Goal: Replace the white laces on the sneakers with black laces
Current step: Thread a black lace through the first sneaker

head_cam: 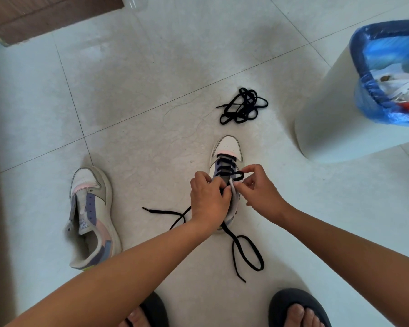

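Threading a black lace (229, 166) through the sneaker (226, 147) at six o'clock, both hands' fingers (224, 191) pinch lace mid-eyelets; second sneaker (92, 215) at eight waits unlaced, spare black lace (243, 106) at twelve.

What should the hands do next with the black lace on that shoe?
Probably pull the loop of black lace that the right hand pinches snug through its hole. The shoe already has a few black rows near the toe, the left hand holds it at the tongue, and both lace ends lie loose on the floor. The other shoe has no lace yet.
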The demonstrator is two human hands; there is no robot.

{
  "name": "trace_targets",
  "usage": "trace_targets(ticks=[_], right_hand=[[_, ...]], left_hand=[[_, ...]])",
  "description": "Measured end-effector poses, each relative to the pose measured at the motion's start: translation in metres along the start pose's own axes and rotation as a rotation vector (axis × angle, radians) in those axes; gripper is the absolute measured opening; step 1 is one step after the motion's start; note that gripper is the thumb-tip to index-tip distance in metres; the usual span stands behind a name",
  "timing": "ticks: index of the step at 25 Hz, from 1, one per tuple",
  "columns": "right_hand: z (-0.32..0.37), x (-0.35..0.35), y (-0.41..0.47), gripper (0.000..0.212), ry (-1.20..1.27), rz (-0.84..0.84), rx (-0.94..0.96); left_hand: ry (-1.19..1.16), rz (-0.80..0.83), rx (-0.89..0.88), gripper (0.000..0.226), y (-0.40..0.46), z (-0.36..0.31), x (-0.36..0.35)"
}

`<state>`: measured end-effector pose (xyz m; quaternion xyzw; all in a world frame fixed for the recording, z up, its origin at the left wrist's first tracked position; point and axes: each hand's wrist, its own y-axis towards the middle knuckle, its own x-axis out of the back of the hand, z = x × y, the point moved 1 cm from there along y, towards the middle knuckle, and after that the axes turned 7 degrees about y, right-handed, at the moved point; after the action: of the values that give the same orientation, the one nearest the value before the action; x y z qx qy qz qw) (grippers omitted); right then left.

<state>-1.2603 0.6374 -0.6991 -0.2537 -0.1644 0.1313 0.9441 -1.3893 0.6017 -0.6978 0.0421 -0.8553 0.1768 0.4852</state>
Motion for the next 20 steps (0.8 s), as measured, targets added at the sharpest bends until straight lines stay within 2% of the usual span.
trace_targets(ticks=[3,5,7,9,11,14,17,20], right_hand=[[0.004,-0.002,-0.007,0.042,-0.088,0.048,0.063],[0.006,-0.007,-0.010,0.035,-0.188,0.102,0.090],[0.005,-0.014,-0.012,0.029,-0.166,0.048,0.045],[0.003,-0.020,-0.014,0.030,-0.110,-0.047,0.010],[0.005,-0.023,-0.015,0.030,-0.105,-0.117,0.009],[0.007,-0.023,-0.014,0.030,-0.094,-0.147,0.002],[0.006,-0.028,-0.017,0.029,-0.128,-0.130,0.014],[0.006,-0.032,-0.018,0.029,-0.174,-0.126,0.013]], left_hand=[[-0.033,0.034,-0.039,0.015,0.002,0.007,0.002],[-0.017,0.019,-0.094,0.011,0.002,0.010,0.005],[0.060,-0.099,-0.220,0.009,-0.001,0.011,0.008],[0.138,-0.182,-0.311,0.021,-0.007,0.014,0.010],[0.150,-0.212,-0.368,0.025,-0.017,0.019,0.012],[0.135,-0.223,-0.451,0.013,-0.037,0.033,0.018],[0.097,-0.160,-0.419,0.012,-0.044,0.046,0.023],[0.034,-0.004,-0.389,0.012,-0.047,0.046,0.025]])
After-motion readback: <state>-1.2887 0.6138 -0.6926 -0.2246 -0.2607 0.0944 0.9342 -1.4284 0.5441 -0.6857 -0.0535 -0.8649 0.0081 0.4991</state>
